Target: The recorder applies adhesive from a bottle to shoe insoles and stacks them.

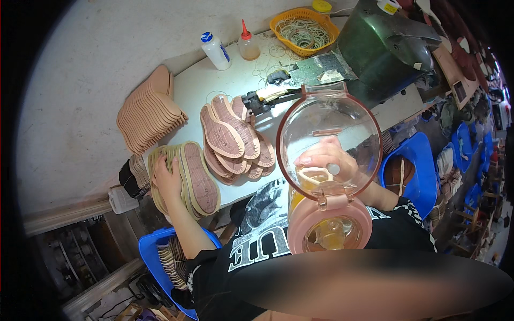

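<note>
My left hand [167, 175] rests on a leaning row of insoles [200, 176] at the table's left front, its fingers spread over their edges. These insoles have yellowish-green rims and a pinkish-brown face. Close to the camera, my right hand [342, 163] is wrapped round a tilted drink bottle [295, 200] with amber liquid in it. The bottle's clear round lid [300, 131], rimmed in pink, is flipped up and shows part of the hand through it. Its pink collar [357, 235] is towards me. Some of my right fingers are hidden behind the bottle.
Pink insoles [224, 138] lie piled mid-table beside a sewing machine [369, 53]. Tan insoles [150, 115] stack against the wall. A white bottle [216, 52], a red-tipped bottle [249, 47] and a yellow basket [278, 25] of cords stand behind. Blue bins [420, 155] flank me.
</note>
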